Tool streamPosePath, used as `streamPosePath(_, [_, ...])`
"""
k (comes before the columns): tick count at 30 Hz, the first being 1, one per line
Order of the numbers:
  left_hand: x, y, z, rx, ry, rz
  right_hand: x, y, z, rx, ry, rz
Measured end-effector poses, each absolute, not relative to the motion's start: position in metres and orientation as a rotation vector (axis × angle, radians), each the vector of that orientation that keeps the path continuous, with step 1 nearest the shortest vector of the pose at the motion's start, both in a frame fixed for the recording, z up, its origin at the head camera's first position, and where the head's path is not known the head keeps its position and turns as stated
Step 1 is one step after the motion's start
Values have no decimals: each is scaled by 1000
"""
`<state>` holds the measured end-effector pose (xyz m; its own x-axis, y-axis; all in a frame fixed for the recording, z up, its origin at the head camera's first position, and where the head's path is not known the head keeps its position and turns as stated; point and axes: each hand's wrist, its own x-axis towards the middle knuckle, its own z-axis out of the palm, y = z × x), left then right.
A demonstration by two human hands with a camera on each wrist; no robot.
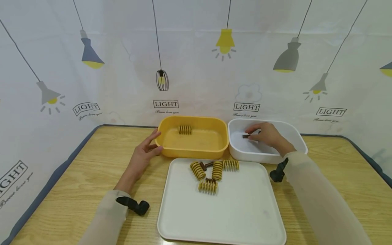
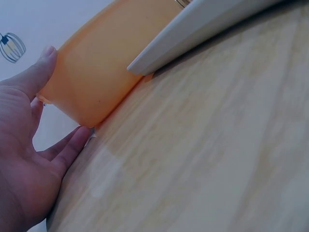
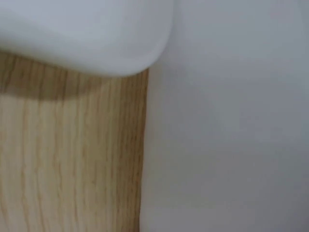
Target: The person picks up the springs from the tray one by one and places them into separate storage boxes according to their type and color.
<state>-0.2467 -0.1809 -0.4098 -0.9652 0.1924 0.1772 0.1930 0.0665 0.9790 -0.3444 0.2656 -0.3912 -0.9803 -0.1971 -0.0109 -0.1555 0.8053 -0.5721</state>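
In the head view my left hand (image 1: 144,154) rests against the left end of a yellow bin (image 1: 196,153), fingers and thumb spread and fairly straight; the left wrist view shows it touching the bin's wall (image 2: 96,72). A single yellow spring (image 1: 185,129) lies inside that bin. My right hand (image 1: 266,135) reaches into a white bin (image 1: 257,157) and pinches a small dark spring (image 1: 245,136) between thumb and fingers, low in the bin. Another dark bit shows behind the hand, partly hidden. The right wrist view shows no fingers.
A white tray (image 1: 223,214) lies in front of the bins. Near its far edge sit several yellow springs (image 1: 208,186) and a few small dark brown springs (image 1: 203,166). A printed curtain (image 1: 196,68) hangs behind the wooden table (image 1: 337,177).
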Motion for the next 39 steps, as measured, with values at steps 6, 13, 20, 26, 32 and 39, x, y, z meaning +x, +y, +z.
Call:
streamPosePath(6, [-246, -181, -410, -417, -2295, -2097, -344, 266, -388, -293, 2915, -921])
streamPosePath(13, [-247, -181, -410, -425, -2285, -2107, -340, 265, -383, -310, 2918, -921])
streamPosePath(20, [-246, -180, -409, -421, -2301, -2090, -336, 265, -380, -358, 2917, -924])
streamPosePath(26, [-246, -180, -409, -416, -2295, -2098, -325, 262, -373, -447, 2930, -955])
streamPosePath(32, [-247, -180, -410, -425, -2282, -2102, -311, 260, -364, -486, 2918, -988])
streamPosePath(39, [-247, -181, -410, -420, -2297, -2095, -292, 263, -361, -554, 2947, -1006])
